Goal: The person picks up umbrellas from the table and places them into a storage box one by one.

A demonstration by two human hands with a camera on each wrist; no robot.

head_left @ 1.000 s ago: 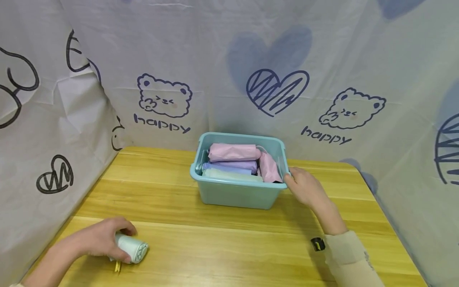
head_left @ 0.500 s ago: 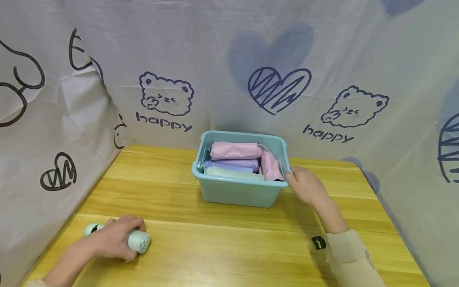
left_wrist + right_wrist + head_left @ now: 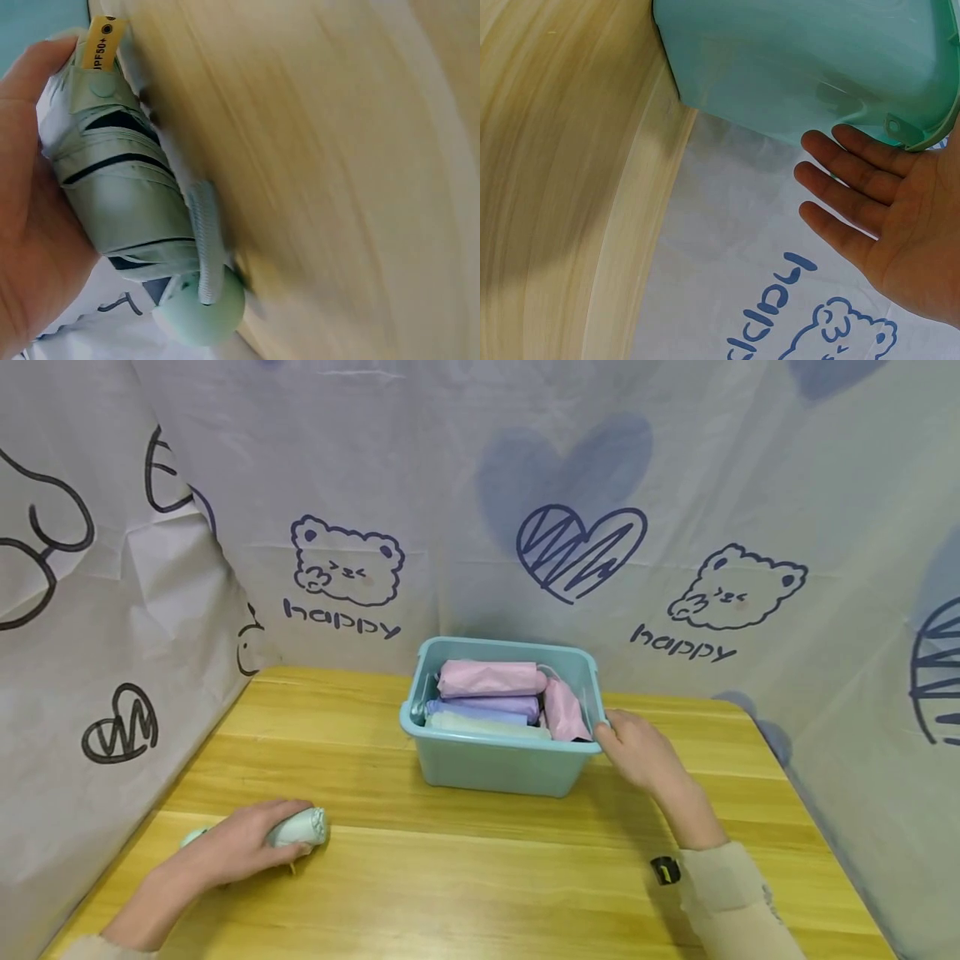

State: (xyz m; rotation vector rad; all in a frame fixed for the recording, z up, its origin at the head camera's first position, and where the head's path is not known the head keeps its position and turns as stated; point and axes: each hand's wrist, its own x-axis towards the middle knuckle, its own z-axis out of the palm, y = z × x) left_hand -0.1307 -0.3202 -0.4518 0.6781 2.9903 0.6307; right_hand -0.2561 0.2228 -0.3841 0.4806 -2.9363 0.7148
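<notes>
My left hand [image 3: 238, 845] grips a folded mint-green compact umbrella [image 3: 302, 828] low over the left part of the table. In the left wrist view the umbrella's wrapped canopy [image 3: 135, 199] lies along my palm, with a yellow tag [image 3: 103, 45], a wrist cord [image 3: 205, 232] and a round handle end [image 3: 201, 313]. My right hand [image 3: 641, 752] holds the right rim of a teal plastic bin [image 3: 498, 767], thumb over the rim. In the right wrist view its other fingers [image 3: 847, 221] extend loosely outside the bin wall.
Inside the bin lie a pink folded umbrella [image 3: 489, 678], a second pink one [image 3: 564, 710] standing crosswise, and purple, blue and pale green rolls [image 3: 487, 724]. The wooden table [image 3: 480, 877] meets a printed cloth backdrop [image 3: 465, 585] behind and at the sides.
My left hand has shifted its grip along the umbrella and moved slightly right and away from me, turning the umbrella's end toward the bin. The right hand and bin have stayed put.
</notes>
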